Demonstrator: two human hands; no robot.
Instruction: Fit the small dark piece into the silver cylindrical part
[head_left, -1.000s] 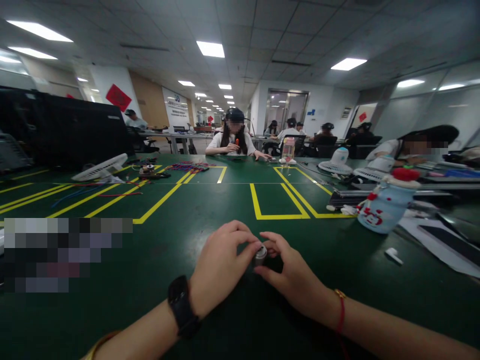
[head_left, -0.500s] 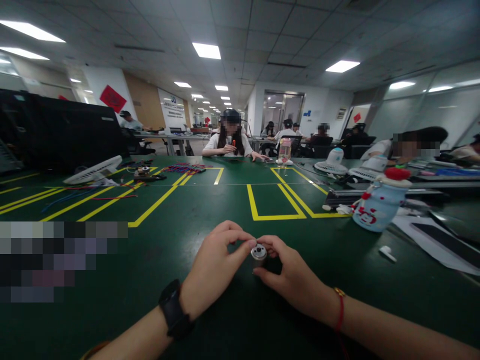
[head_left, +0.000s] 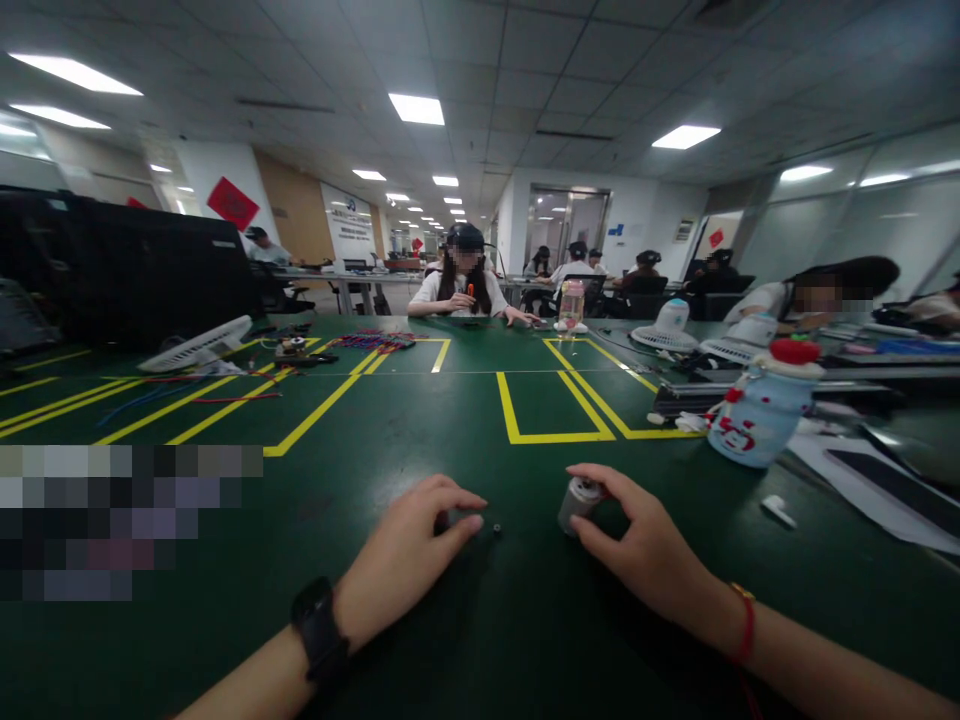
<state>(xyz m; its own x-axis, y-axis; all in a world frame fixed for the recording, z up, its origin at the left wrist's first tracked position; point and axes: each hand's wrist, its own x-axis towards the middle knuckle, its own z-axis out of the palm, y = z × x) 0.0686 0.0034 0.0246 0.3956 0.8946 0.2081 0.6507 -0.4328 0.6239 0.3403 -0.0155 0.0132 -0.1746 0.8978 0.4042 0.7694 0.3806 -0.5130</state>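
My right hand (head_left: 637, 525) grips a small silver metal cylinder (head_left: 576, 508), which looks like a small motor, between thumb and fingers. The cylinder leans slightly, and its end face with a dark centre points up. To the left, my left hand (head_left: 412, 535) hovers low over the green table with thumb and index finger apart. Just beyond those fingertips lies a tiny ring-shaped metal piece (head_left: 496, 528), too small to name surely. A greyish patch shows behind the left thumb, but I cannot make it out.
A blue bottle with a red top (head_left: 761, 405) stands at the right, near a white earbud-like piece (head_left: 778, 511) and paper (head_left: 877, 490). Wires (head_left: 375, 342) and a white fan (head_left: 196, 345) lie at the far left. A co-worker (head_left: 465, 285) sits opposite.
My hands have parted. The right hand has carried the cylinder to the right, while the left hand has let go and moved left. The tiny metal piece now shows between them.
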